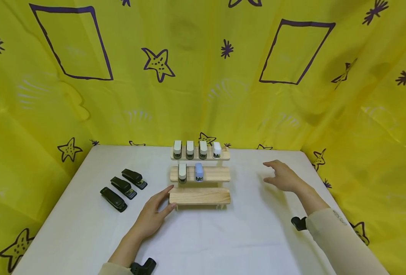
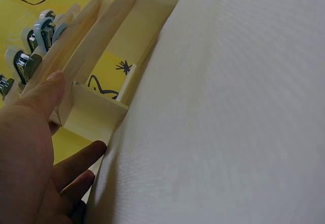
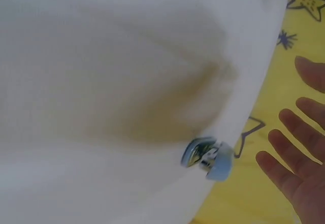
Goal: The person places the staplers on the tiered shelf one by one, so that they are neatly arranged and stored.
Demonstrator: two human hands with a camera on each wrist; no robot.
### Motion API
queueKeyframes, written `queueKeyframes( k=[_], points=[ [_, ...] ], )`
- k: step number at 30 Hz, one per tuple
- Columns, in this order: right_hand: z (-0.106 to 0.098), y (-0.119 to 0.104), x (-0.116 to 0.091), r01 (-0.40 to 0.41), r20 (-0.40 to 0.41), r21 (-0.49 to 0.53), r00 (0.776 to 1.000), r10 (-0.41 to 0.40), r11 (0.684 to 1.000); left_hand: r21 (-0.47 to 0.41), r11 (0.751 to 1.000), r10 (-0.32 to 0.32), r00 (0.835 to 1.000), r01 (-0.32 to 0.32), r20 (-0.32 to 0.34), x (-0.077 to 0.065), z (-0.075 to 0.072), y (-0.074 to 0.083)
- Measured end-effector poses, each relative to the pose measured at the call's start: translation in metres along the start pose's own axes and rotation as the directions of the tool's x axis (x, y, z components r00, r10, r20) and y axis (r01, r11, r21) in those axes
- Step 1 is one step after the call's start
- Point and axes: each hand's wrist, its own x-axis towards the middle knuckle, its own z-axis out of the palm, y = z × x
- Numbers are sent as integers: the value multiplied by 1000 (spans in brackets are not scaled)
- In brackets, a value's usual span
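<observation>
1. Pale wood makes up the three-tiered rack (image 1: pixel 199 196), set mid-table toward the far edge of the white table (image 1: pixel 223 244).
2. The left hand (image 1: pixel 151 215) has its fingers extended and spread, the index finger and thumb touching the left end of the lowest tier, without a clenched grip.
3. On the top tier stand three grey staplers (image 1: pixel 190 149) and a white stapler (image 1: pixel 217 149); the middle tier bears a pale stapler (image 1: pixel 182 172) and a light-blue stapler (image 1: pixel 199 172).
4. The right hand (image 1: pixel 283 176) hovers near the far right corner, fingers released, holding nothing.
5. The right wrist view shows another blue stapler (image 3: pixel 208 158), blurred, near the fingertips but apart.
6. Three black staplers (image 1: pixel 123 187) lie slantwise toward the left edge.
</observation>
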Motion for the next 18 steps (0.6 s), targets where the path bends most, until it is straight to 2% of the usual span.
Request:
queueKeyframes(
  k=[9, 18],
  points=[
    [-6, 29, 9, -20, 28, -57, 999, 22, 998, -11, 1000, -11, 1000, 11, -5, -1, -4, 1],
    [1, 58, 0, -167, 112, -1, 980, 166, 986, -19, 1000, 0, 1000, 0, -8, -2, -1, 3]
  ],
)
